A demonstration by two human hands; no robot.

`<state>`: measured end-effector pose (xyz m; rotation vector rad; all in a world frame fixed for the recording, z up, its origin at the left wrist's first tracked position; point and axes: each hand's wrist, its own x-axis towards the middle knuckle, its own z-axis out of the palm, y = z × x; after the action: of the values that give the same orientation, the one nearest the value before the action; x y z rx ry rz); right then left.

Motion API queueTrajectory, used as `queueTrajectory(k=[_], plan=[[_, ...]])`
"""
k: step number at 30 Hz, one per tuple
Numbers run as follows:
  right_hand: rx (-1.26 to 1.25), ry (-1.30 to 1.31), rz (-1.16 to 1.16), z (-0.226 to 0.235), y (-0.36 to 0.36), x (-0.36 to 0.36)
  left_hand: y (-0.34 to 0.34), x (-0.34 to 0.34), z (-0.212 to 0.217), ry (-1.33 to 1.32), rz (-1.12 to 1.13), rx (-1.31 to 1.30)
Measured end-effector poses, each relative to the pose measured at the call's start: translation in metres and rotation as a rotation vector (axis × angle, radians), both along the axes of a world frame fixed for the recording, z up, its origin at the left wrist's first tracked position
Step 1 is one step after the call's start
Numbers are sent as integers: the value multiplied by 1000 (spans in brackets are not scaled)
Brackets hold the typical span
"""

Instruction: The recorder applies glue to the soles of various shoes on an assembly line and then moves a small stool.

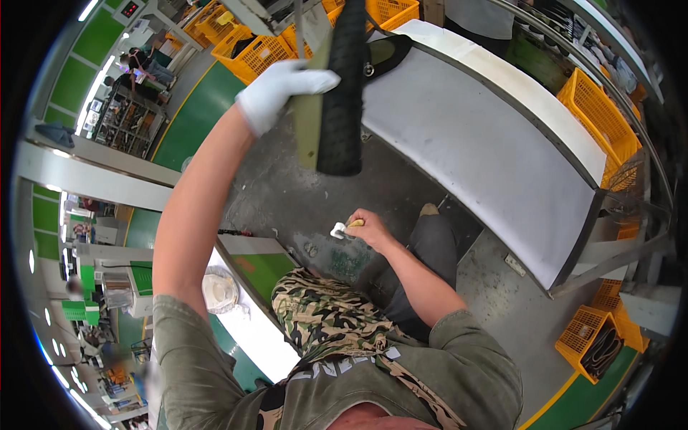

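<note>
One white-gloved left hand (276,93) grasps a long piece (342,107), rough-looking black beside flat olive, raised at far centre. The bare right hand (371,231), nearer, is closed around a small yellow-handled tool (355,223) with a rounded white head. Near right, a latticed yellow crate (574,339) holds dark curved strips (602,351); left, a clear round container (219,290) sits on a white tabletop (266,344).

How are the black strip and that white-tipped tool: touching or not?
Apart. The head view shows floor between the black strip and the white-tipped tool in the right hand.
</note>
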<state>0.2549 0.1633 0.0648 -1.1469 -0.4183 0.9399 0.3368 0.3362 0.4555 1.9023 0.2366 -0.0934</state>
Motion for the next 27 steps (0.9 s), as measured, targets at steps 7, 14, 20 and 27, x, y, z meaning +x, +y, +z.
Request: queueTrajectory(k=[7, 14, 20, 27], plan=[[-3, -42, -35, 15, 0, 26, -46, 141, -43, 232, -202, -9], [-36, -111, -34, 19, 5, 30, -20, 156, -99, 277, -266, 173], [-144, -141, -58, 10, 8, 33, -8, 18, -91, -138, -126, 849], [-197, 80, -48, -52, 17, 54, 65, -456, -60, 556, 407, 871]])
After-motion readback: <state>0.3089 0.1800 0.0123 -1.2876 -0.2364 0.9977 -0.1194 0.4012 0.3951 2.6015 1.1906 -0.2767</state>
